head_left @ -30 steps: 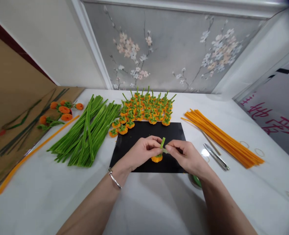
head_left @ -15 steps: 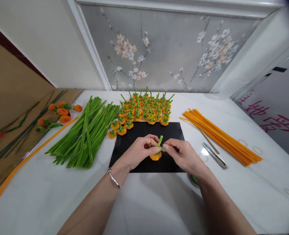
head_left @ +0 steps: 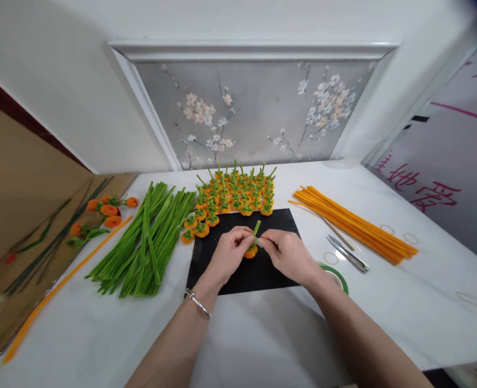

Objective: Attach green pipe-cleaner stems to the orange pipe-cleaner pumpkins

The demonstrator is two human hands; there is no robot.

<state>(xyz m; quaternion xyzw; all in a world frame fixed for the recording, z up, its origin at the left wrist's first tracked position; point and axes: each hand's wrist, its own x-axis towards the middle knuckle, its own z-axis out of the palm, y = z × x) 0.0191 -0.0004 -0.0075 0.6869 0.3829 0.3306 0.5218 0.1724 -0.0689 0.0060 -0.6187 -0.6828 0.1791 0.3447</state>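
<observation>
Above a black mat (head_left: 238,277), my left hand (head_left: 231,252) pinches the green stem (head_left: 257,228) of a small orange flower (head_left: 250,252). The stem's tip points up and the orange head hangs below my fingers. My right hand (head_left: 289,254) is closed at the same stem, its thumb and forefinger pinching a small pale strip (head_left: 260,242). Both sets of fingertips nearly meet. Behind the mat stand several orange flowers with green stems (head_left: 235,191), heads down and stems up.
Green fuzzy stems (head_left: 145,242) lie at the left, beside one long orange stem (head_left: 61,285) and finished orange flowers (head_left: 111,210). At the right are orange stems (head_left: 355,223), scissors (head_left: 348,254) and a green tape roll (head_left: 341,277) by my right forearm.
The view has shifted, showing more of the wall. Both hands stay at the flower's stem. The green tape roll, mostly hidden before, now shows more beside my right forearm.
</observation>
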